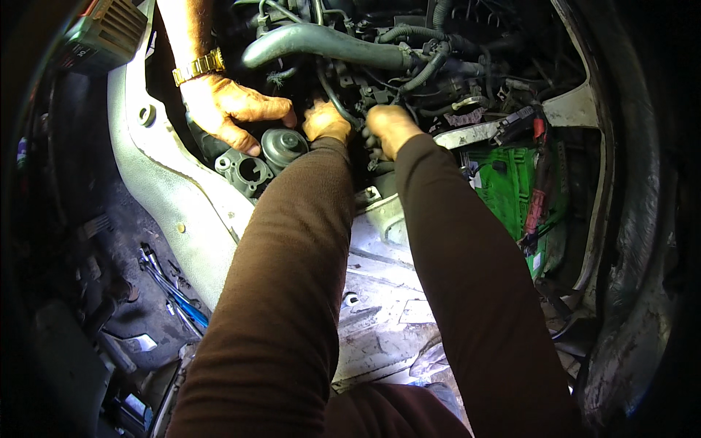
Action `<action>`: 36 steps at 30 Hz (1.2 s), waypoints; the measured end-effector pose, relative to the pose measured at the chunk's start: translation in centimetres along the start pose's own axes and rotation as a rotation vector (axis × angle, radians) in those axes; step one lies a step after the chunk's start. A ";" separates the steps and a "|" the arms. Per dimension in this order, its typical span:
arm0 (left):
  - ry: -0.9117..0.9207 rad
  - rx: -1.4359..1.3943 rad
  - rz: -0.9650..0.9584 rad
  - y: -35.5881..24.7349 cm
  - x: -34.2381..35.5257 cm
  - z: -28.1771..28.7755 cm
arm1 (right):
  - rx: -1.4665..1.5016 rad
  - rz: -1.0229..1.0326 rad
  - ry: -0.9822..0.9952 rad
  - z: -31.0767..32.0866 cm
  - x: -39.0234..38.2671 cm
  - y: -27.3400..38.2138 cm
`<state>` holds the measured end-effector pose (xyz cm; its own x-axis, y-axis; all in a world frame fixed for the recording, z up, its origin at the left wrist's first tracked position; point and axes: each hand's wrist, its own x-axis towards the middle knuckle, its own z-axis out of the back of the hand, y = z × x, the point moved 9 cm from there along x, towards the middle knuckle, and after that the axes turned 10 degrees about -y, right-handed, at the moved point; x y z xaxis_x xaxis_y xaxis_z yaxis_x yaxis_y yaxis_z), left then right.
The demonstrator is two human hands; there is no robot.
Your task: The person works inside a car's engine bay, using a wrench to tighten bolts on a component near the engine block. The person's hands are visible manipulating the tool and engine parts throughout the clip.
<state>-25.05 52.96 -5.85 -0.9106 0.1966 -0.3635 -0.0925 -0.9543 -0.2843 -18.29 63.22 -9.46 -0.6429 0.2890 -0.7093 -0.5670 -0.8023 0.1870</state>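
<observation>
My left hand (326, 121) reaches down into the engine bay beside a thin dark hose (332, 93); its fingertips are hidden among the parts. My right hand (392, 127), slightly blurred, is close by on the right, its fingers curled in among dark fittings and hoses. What it grips is not visible. Left of my left hand are a round dark domed part (283, 147) and a grey metal housing (244, 171) with a round opening. Another person's hand (232, 108), wearing a gold watch (198, 67), spreads over these parts. A thick grey pipe (325, 44) crosses above my hands.
A pale body panel (164, 171) curves along the left. On the right are a green battery (507, 179) and a red-covered cable (535, 210). Several tools (175, 288) lie at lower left. A lamp-like boxy device (106, 33) is at upper left.
</observation>
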 end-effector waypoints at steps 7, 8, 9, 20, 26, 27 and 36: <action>-0.010 0.005 0.021 0.7 0.8 -0.9 | -0.041 -0.207 -0.157 1.3 1.1 -1.5; -0.019 0.010 0.035 1.5 0.9 -0.9 | 0.183 -0.249 -0.200 2.6 -2.4 -0.3; -0.023 0.003 0.020 0.7 0.8 -0.9 | 0.393 -0.384 -0.210 2.7 -3.5 -1.2; 0.009 -0.017 0.026 -0.1 0.5 -0.3 | 0.171 -0.297 -0.211 3.1 -4.2 -0.6; 0.031 -0.003 0.024 0.7 1.2 -1.5 | -0.097 -0.198 -0.086 2.9 -4.1 0.7; 0.034 0.001 0.034 1.1 1.3 -1.5 | -0.328 -0.079 0.013 3.1 -4.8 2.1; 0.033 -0.008 0.021 -0.4 0.7 -0.7 | 0.000 -0.347 -0.118 1.8 -3.2 -1.9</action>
<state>-25.37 53.63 -6.66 -0.8987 0.1838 -0.3982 -0.0702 -0.9565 -0.2831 -16.08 64.74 -6.34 -0.4672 0.6023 -0.6473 -0.7616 -0.6460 -0.0514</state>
